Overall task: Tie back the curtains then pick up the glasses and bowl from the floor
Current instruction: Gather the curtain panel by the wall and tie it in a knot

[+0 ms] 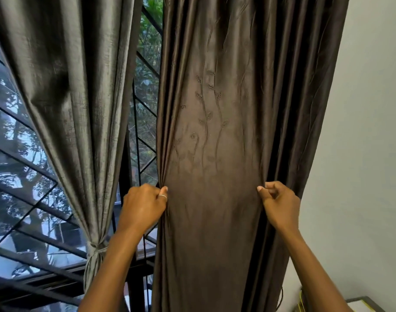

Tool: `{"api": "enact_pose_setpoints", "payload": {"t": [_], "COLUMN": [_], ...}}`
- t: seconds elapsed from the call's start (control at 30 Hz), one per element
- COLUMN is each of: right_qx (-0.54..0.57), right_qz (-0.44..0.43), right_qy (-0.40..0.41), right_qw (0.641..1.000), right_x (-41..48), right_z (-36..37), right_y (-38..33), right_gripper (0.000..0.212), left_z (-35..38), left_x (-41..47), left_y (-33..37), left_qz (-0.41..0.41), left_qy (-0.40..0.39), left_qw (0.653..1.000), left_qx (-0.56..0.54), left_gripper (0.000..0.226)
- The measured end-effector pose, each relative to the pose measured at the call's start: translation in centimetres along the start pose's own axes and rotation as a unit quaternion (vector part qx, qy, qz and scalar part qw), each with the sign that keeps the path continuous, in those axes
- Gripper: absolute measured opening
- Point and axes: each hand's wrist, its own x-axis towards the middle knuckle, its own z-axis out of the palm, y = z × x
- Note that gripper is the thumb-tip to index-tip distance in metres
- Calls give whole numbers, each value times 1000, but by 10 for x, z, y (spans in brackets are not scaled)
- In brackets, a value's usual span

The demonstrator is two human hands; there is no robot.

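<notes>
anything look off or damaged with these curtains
Nothing looks damaged or askew. The grey curtain is gathered and tied low down; the brown embroidered curtain hangs untied, the left hand and right hand gripping its two edges. The only oddity: the two curtains differ in colour and fabric.

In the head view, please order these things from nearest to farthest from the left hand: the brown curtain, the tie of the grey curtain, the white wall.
1. brown curtain: the left hand holds its left edge.
2. tie of the grey curtain: below, to the left.
3. white wall: far right, beyond the brown curtain.
</notes>
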Motion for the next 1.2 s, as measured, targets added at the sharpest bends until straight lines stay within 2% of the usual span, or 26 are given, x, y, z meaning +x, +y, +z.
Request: {"api": "enact_pose_setpoints", "payload": {"t": [0.07, 0.37, 0.57, 0.7, 0.87, 0.97, 1.2], "right_qx": [24, 114, 143, 145, 147, 139, 145], "right_qz": [-9, -134, -134, -141, -140, -136, -137], "right_qy": [5, -65, -97, -105, -91, -79, -71], "right_qw": [1000, 982, 976, 974, 975, 978, 977], "right_x": [-13, -71, -84, -89, -93, -96, -99], "right_z": [2, 49, 69, 76, 76, 76, 76], "right_y": [-5, -39, -48, -49, -52, -54, -50], "right_gripper": [3, 4, 4, 11, 10, 18, 21], "left_z": [3, 31, 36, 33, 27, 25, 32], "left_x": [-3, -17, -19, -19, -20, -17, -9], "left_y": [7, 58, 62, 59, 69, 78, 80], "left_qz": [13, 82, 84, 79, 35, 18, 22], "left_qy": [2, -32, -29, -35, -50, -40, -33], "left_qw": [1000, 996, 995, 994, 995, 999, 999], "left_qx": [2, 2, -36, -61, -74, -32, 24], "left_gripper": [63, 61, 56, 56, 69, 78, 57]}}
